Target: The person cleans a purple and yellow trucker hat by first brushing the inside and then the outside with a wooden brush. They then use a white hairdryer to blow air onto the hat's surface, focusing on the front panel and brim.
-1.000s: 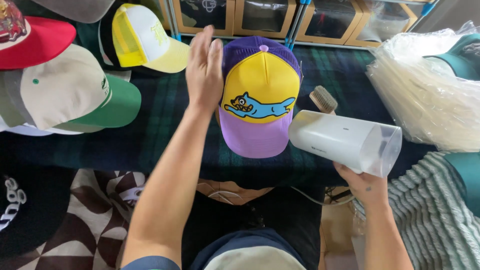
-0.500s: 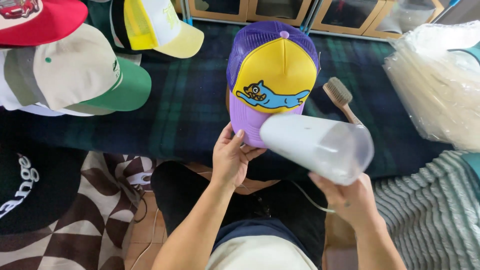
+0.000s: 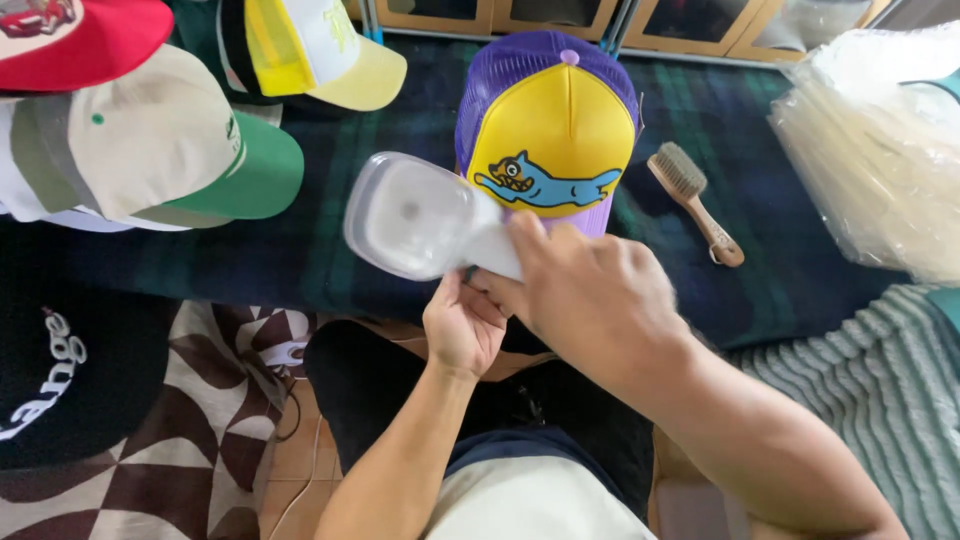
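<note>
My right hand (image 3: 590, 290) grips a white handheld appliance (image 3: 415, 217) with a clear rounded end, holding it sideways over the near edge of the dark plaid cloth (image 3: 760, 140). Just below it, my left hand (image 3: 462, 325) pinches something small at the appliance's underside. Behind them lies a purple and yellow mesh cap (image 3: 553, 130) with a blue animal picture on its front panel. The appliance and my right hand cover the cap's brim.
A wooden brush (image 3: 695, 198) lies right of the cap. Clear plastic bags (image 3: 880, 150) are piled at the right. At the left sit a beige and green cap (image 3: 150, 150), a yellow and white cap (image 3: 320, 50), a red cap (image 3: 80, 35) and a black cap (image 3: 60, 360).
My right hand swung the appliance from the right side across to the left, in front of the cap. My left hand came off the cap and moved under the appliance.
</note>
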